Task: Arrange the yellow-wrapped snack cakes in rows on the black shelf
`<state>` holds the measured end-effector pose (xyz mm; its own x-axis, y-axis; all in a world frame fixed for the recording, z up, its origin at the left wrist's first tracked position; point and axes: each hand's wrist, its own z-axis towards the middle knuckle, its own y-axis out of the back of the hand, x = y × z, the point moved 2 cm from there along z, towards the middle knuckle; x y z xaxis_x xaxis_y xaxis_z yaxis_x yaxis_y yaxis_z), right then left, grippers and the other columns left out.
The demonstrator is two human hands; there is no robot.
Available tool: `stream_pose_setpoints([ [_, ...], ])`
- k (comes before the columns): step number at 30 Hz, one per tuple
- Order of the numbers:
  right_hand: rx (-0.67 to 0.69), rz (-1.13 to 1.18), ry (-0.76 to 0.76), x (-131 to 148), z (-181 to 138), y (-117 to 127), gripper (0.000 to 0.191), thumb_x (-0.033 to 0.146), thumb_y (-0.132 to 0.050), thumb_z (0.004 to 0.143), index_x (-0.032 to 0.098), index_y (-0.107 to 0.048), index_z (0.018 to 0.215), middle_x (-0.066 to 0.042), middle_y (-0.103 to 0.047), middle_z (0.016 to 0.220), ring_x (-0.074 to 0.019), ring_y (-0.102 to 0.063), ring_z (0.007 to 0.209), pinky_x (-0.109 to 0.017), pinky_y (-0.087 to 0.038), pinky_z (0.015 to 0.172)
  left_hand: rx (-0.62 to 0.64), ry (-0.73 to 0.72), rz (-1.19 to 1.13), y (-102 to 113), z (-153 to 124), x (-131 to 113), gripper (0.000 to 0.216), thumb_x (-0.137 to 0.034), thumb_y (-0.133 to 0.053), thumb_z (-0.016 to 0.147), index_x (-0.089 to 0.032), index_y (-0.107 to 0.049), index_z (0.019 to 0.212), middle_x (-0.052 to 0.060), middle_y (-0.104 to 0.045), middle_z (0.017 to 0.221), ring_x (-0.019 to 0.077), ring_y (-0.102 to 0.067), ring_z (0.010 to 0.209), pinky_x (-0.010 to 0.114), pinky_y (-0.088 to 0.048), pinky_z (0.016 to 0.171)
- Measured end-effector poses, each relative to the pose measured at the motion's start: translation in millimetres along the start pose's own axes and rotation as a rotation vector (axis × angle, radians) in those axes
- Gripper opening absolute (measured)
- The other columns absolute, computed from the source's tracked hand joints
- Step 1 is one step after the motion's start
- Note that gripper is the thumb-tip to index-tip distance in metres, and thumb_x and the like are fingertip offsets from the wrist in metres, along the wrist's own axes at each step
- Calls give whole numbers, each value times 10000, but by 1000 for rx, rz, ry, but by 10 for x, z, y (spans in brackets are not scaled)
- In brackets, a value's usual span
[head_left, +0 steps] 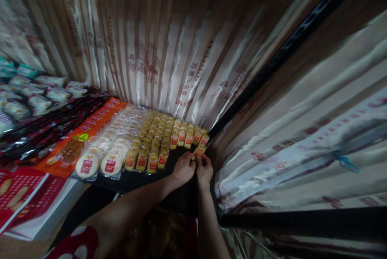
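Observation:
At the right end of the black shelf, a small yellow wrapped snack packet (199, 150) with a red label is pinched at its near edge. My left hand (184, 168) has its fingers curled in on the packet's left side. My right hand (205, 169) grips it from the right, thumb and fingers closed together. Just beyond and to the left, rows of matching yellow snack packets (153, 162) lie overlapped with their labels facing me. The fingertips partly hide the held packet's lower edge.
Left of the yellow rows lie round white packaged crackers (110, 165), an orange snack bag (72, 150), dark wrapped packs (54, 122) and white packets (39, 103). A red-topped box (27, 194) stands in front. Printed pleated sheeting (169, 49) and a black post (272, 65) border the shelf (136, 180).

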<state>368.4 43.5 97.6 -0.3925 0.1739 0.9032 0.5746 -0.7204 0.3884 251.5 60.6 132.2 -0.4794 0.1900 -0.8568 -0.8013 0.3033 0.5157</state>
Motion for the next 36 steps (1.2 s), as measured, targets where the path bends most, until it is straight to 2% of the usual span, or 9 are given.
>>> stream_pose_setpoints([
  [3,-15,-41,55,24,183,-69,432,482,-468,716,141,-636,923,-117,-692,891,-222,-630,803,-319,-460,726,14,-30,39,-58,139,25,376,-163,-417,820,-148,-526,1180,113,-483,1337,234,-396,1272,414,-302,1082],
  [8,-43,-99,48,2,381,-189,448,488,-473,700,141,-634,933,-131,-690,908,-234,-624,820,-335,-446,745,41,-100,77,-98,287,23,385,-159,-371,836,-117,-528,1185,125,-500,1321,224,-335,1312,411,-252,1108],
  [15,-44,-179,46,-16,442,-295,406,448,-479,714,142,-610,946,-139,-677,941,-248,-627,849,-334,-442,724,78,-112,159,-88,366,-6,446,-163,-331,847,-65,-461,1262,141,-420,1387,198,-300,1331,380,-227,1119],
  [19,-63,-216,37,-10,440,-345,405,472,-478,726,158,-553,970,-120,-669,895,-235,-632,768,-320,-437,666,95,-82,176,-68,403,14,467,-177,-324,853,-27,-439,1281,159,-388,1403,209,-296,1333,365,-226,1120],
  [23,-66,-249,73,-10,436,-400,330,495,-432,746,195,-523,851,-78,-641,800,-211,-602,704,-306,-418,636,74,-87,180,-94,435,56,467,-177,-306,861,-1,-440,1272,177,-405,1388,212,-308,1326,368,-210,1126],
  [26,-74,-268,109,-9,442,-422,314,501,-411,746,204,-504,787,-84,-619,793,-218,-578,739,-316,-414,654,40,-83,178,-153,450,115,456,-185,-321,857,-31,-453,1265,163,-420,1381,210,-339,1309,382,-245,1115],
  [32,-60,-286,158,-21,482,-425,306,504,-413,729,210,-495,752,-81,-604,785,-226,-557,758,-350,-409,722,-82,-120,218,-280,485,214,410,-202,-310,866,-84,-520,1198,129,-479,1342,200,-380,1284,390,-296,1098],
  [36,-33,-268,155,-60,502,-427,329,528,-397,721,214,-487,755,-71,-603,762,-216,-556,725,-338,-415,679,-83,-104,166,-347,512,245,410,-206,-320,867,-67,-517,1198,129,-489,1333,194,-371,1291,373,-286,1107],
])
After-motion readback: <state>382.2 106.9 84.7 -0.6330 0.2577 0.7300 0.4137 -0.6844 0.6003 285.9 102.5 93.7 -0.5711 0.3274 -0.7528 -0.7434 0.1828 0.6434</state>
